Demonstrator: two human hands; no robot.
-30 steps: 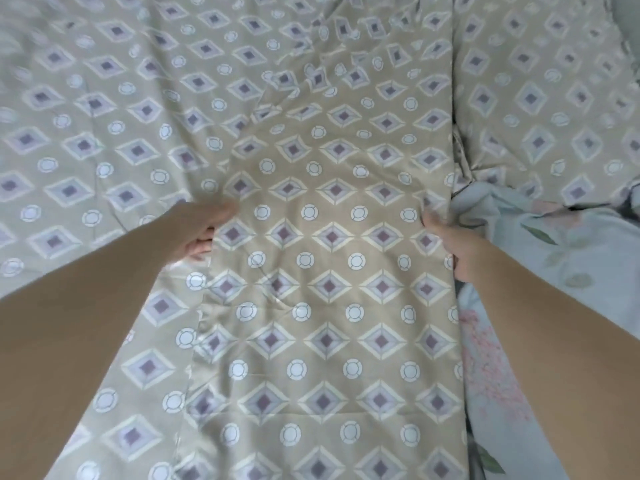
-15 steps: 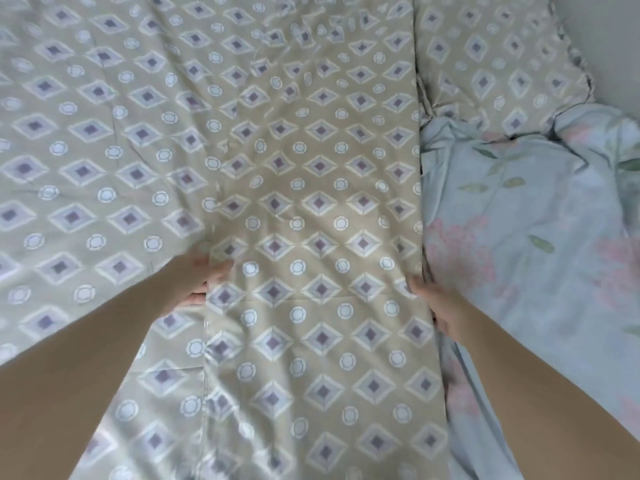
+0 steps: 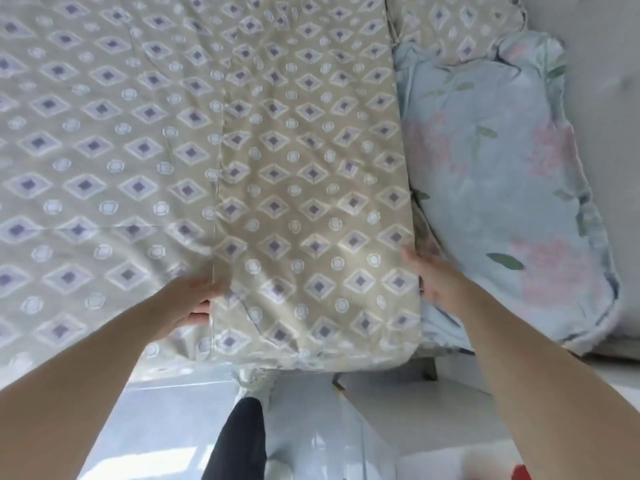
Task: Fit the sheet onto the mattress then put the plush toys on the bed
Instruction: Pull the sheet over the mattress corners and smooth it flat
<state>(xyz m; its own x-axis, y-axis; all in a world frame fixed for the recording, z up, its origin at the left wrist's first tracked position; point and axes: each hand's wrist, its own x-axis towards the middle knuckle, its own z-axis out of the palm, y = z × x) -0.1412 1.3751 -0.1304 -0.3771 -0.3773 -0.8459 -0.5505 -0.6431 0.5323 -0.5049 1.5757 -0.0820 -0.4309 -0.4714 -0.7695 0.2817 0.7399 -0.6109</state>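
A beige sheet with purple diamonds and white rings covers the bed. A folded strip of it lies on top, running from the near edge away from me. My left hand pinches the strip's left edge near the bed's front edge. My right hand holds the strip's right edge, fingers tucked under the fabric beside a floral pillow. No plush toys are in view.
A light blue pillow with pink flowers lies on the right, against a pale wall. A beige patterned pillow sits beyond it. Below the bed's front edge is glossy tiled floor and my dark trouser leg.
Both hands have drawn back toward me along the folded strip, down to the bed's near edge. The view has dropped, so the floor and my leg now show.
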